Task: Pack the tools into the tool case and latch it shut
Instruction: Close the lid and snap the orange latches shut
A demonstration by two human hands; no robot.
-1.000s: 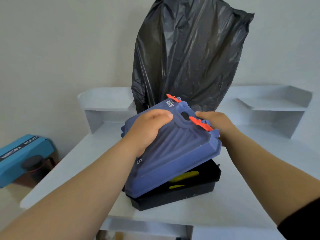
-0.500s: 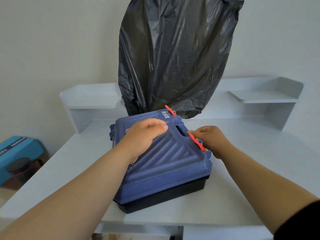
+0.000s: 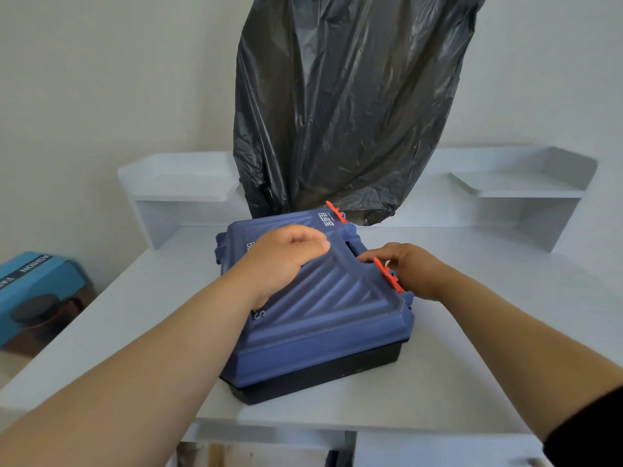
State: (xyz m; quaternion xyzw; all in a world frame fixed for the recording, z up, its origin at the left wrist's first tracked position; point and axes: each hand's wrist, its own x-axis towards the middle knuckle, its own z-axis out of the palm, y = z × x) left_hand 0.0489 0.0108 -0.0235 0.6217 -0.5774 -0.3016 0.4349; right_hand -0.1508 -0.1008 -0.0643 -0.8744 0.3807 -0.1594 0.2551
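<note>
Left hand (image 3: pixel 283 261) lies flat, palm down, fingers loosely curled on the blue lid of the tool case (image 3: pixel 320 311), mid-frame on the white desk (image 3: pixel 472 365). Right hand (image 3: pixel 409 269) pinches the near orange latch (image 3: pixel 387 275). Lid's down on the black base, so contents are hidden. Black trash bag (image 3: pixel 344 106) stands behind it.

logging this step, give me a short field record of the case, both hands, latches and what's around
case: blue lid down on black base, on white desk
left hand: left hand pressing flat on the lid top
right hand: right hand at the near orange latch, fingers touching it
far latch: far orange latch sticking up, untouched
latched: cannot tell
behind: black plastic bag upright against the wall
left of desk: blue box
</note>
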